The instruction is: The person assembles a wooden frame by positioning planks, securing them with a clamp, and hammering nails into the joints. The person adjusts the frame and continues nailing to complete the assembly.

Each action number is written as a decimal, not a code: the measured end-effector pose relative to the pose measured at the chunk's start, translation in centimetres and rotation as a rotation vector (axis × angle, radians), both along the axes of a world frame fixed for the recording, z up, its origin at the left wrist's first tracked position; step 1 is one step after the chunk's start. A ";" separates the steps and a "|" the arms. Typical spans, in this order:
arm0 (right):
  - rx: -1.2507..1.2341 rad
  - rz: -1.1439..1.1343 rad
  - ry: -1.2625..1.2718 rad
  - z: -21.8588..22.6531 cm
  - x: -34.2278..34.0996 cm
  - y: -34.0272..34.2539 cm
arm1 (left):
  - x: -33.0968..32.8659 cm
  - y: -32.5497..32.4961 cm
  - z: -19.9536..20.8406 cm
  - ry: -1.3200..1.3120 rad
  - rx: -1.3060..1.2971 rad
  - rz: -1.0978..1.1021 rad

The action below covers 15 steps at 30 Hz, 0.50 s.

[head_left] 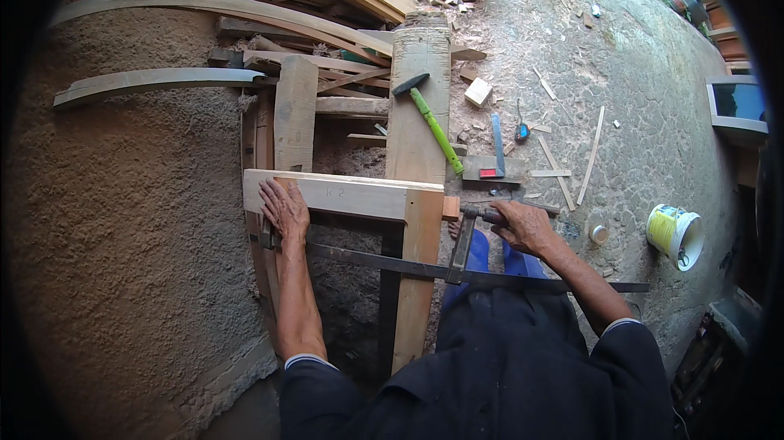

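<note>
A wooden frame (424, 293) lies in front of me, its pale crosspiece (351, 201) running sideways into an upright board. My left hand (285, 209) rests on the crosspiece's left end with its fingers apart. Below it, a long dark bar clamp (367, 260) spans the frame, reaching out past it on the right. My right hand (523, 226) is closed round the clamp's screw handle (493, 216). A small reddish wood block (451, 209) sits between the screw end and the frame's right side. The clamp's left jaw is partly hidden by my left hand and forearm.
A green-handled hammer (437, 131) lies on a thick beam (418, 64) ahead. Right of it are a try square (498, 144), a blue tape measure (522, 131) and thin wood strips (590, 156). A white bucket (690, 242) lies tipped at right. A rough wall (147, 195) stands left.
</note>
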State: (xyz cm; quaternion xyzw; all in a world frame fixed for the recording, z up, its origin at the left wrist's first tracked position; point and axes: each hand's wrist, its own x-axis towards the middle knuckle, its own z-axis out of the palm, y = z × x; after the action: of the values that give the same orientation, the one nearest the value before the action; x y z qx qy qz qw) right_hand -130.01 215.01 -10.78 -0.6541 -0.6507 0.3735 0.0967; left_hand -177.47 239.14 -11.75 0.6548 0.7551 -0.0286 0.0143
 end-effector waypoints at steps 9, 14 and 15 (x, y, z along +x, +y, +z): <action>0.473 -0.268 -0.180 2.9 -0.2 -3.8 | 3.9 -2.5 -0.4 -0.090 0.010 0.050; 0.508 -0.226 0.509 6.8 -1.9 -11.3 | 3.8 -2.2 -0.4 -0.052 0.011 0.094; 0.374 -0.169 0.645 7.1 -2.1 -13.4 | 3.7 -2.2 -0.5 -0.038 0.021 0.098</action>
State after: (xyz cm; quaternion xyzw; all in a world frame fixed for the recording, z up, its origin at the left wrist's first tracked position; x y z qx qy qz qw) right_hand -132.11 201.64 -3.70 -0.5254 -0.5875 0.4258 0.4445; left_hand -173.81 236.91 -12.29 0.6174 0.7863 -0.0075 0.0231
